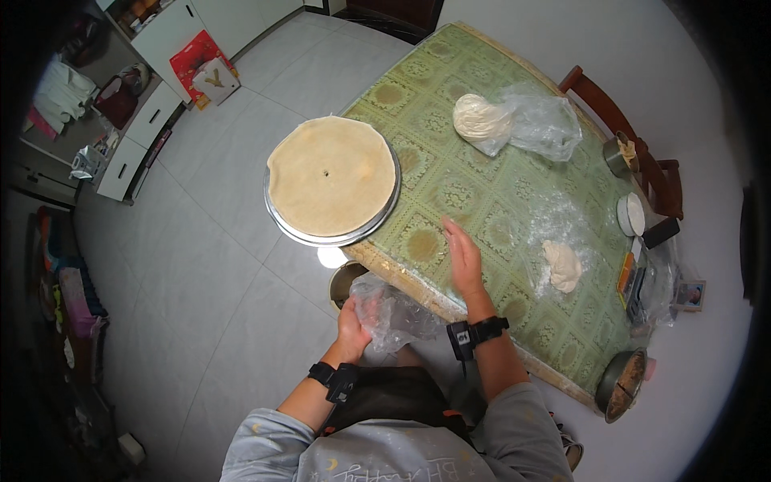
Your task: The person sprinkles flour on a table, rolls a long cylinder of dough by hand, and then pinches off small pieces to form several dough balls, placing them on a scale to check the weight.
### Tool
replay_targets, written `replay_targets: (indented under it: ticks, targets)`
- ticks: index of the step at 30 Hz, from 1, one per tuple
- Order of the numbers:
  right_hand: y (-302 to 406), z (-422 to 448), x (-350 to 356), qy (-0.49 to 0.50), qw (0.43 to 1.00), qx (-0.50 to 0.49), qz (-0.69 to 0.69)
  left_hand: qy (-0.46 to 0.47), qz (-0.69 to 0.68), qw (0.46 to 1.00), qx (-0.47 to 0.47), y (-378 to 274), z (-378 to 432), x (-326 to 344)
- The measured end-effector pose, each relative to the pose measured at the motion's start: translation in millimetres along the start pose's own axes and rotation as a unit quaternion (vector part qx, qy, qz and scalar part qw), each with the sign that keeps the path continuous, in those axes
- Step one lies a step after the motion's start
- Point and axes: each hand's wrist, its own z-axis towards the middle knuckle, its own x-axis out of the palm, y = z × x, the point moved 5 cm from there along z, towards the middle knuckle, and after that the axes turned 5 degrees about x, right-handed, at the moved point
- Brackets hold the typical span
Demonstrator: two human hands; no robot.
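My left hand point(355, 325) holds a crumpled clear plastic bag point(394, 316) just off the table's near edge. Over the green patterned tablecloth point(424, 241), my right hand point(464, 256) is raised with nothing in it, thumb and fingers rather straight. A round sheet of dough point(331, 199) with a small dark spot at its middle covers a round metal pan point(295, 234) at the table's left corner. A small lump of dough point(563, 268) lies on scattered flour to the right. Farther back, a larger piece of dough point(479, 120) sits partly in another clear plastic bag point(548, 120).
A white bowl of flour point(630, 214), a metal container point(620, 155) and a dark bowl point(619, 385) stand along the right side. A wooden chair point(608, 108) is behind that side. An open bin point(346, 283) stands on the floor below the table's near edge.
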Motion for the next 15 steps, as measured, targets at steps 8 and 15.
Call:
replay_targets:
  ticks: [8, 15]
  targets:
    - [33, -97, 45, 0.155, 0.987, -0.005, 0.029, 0.075, -0.004, 0.997, -0.029, 0, -1, -2]
    - [33, -51, 13, 0.045, 0.998, -0.037, -0.023, -0.009, 0.081, 0.997, 0.003, -1, -22, 32]
